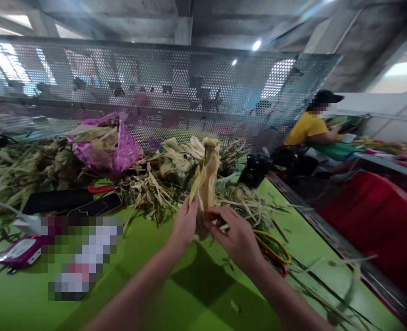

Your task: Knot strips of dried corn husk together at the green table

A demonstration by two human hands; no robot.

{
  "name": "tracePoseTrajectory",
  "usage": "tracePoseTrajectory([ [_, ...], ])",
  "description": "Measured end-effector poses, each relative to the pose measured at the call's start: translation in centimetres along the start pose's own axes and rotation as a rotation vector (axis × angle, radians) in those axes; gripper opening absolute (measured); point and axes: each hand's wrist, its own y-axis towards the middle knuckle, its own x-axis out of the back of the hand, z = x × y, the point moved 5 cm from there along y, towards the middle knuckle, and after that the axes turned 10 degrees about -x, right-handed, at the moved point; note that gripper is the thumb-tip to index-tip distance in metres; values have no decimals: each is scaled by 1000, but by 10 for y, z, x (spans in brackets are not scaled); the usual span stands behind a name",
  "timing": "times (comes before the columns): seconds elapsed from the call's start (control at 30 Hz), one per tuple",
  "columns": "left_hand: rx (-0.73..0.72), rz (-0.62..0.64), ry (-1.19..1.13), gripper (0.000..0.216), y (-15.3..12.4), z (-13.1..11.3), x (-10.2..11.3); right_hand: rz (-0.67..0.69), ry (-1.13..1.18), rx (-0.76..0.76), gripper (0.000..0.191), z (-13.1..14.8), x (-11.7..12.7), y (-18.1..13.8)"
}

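I hold a pale yellow-green corn husk (207,177) upright over the green table (196,294). My left hand (185,223) grips its lower left side with fingers closed. On the lower right side, my right hand (233,232) pinches the husk's base. A heap of dried husks and stalks (155,184) lies just behind my hands.
A pink plastic bag (118,147) full of husks sits at the back left. Black phones (86,204) and a small pink device (20,250) lie at the left. Yellow and red rubber bands (275,250) lie to the right. A perforated metal screen (175,87) stands behind. A person in a yellow shirt (306,126) works at far right.
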Motion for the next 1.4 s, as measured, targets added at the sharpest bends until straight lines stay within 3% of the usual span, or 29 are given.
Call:
tracePoseTrajectory([
  [0.1,-31,26,15,41,-1,2,-4,-41,-118,-57,15,-9,-4,2],
  [0.2,4,19,0,41,-1,5,-3,-36,-81,-114,5,-19,-3,4],
  [0.43,104,-37,-165,49,2,2,3,14,495,-361,11,-34,3,7],
  [0.53,95,-32,-174,47,4,3,4,42,569,-373,12,-33,2,8],
  [0.83,34,55,-72,41,1,5,-2,-41,48,-89,10,-11,4,2],
  [0.97,99,62,-64,36,0,10,-2,-56,-12,5,9,-4,6,1],
  [1.17,61,101,-198,37,-2,2,-8,-74,-61,4,18,-7,5,1],
  [1.4,140,72,-207,41,-1,6,-9,-128,-111,-37,27,-15,7,0],
])
